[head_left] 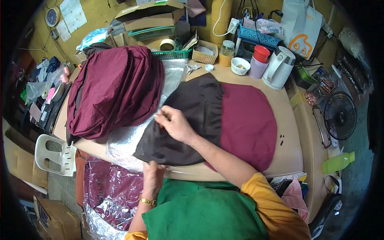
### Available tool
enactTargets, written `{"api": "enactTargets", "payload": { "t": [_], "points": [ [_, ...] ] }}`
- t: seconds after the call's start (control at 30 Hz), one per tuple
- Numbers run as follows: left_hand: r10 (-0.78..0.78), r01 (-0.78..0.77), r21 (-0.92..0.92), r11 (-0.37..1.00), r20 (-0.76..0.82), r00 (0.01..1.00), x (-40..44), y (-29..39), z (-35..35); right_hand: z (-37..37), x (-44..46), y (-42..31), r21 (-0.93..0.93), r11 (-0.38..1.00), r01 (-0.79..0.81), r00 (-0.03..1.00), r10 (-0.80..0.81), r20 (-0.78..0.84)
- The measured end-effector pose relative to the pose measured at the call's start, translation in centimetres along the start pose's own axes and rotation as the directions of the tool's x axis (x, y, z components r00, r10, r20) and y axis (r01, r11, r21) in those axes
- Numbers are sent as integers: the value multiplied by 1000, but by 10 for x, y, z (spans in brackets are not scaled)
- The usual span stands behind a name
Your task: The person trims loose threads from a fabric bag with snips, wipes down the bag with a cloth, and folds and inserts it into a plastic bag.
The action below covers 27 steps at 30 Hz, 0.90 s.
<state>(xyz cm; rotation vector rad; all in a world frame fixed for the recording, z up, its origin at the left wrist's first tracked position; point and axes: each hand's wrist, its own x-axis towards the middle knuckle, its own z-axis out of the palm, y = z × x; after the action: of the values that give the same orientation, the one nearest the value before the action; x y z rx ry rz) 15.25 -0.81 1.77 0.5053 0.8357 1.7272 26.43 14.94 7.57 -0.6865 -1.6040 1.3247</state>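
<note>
A cloth piece, part black (pixel 188 120) and part maroon (pixel 248 124), lies flattened on the table with a gathered seam between the colours. My right hand (pixel 176 126) is closed over the black part, its thumb and fingers pinching near the left edge. At the near left corner, my left hand (pixel 153 178) grips the black cloth's hem; some of its fingertips are hidden by the cloth. Clear plastic sheets (pixel 124 144) lie under and beside the cloth. To the left rises a pile of folded maroon cloth (pixel 116 88).
Along the back stand a white electric kettle (pixel 280 68), a purple cup with red lid (pixel 259 60), a white bowl (pixel 240 66), a jar (pixel 227 54) and baskets (pixel 205 53). Plastic-wrapped maroon cloth (pixel 108 188) sits below the front edge. A fan (pixel 340 116) stands right.
</note>
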Motion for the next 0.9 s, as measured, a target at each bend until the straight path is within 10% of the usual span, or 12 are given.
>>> {"api": "enactTargets", "payload": {
  "t": [0.17,0.23,0.43,0.63,0.9],
  "points": [
    [352,-329,370,869,6,936,11,43,55,-15,24,-52,155,969,190,978,-173,-116],
    [245,-759,612,223,719,651,7,77,60,-53,21,-57,-22,977,213,941,-211,-264],
    [-427,-705,687,178,699,574,4,15,32,-143,-4,36,-258,954,-150,896,21,-443],
    [-310,-551,769,325,637,706,-12,8,28,-170,-16,67,-175,936,-304,795,148,-589],
    [-302,-532,792,301,608,734,-14,2,24,-130,-16,16,-509,824,-249,967,240,-84]
  ]
}}
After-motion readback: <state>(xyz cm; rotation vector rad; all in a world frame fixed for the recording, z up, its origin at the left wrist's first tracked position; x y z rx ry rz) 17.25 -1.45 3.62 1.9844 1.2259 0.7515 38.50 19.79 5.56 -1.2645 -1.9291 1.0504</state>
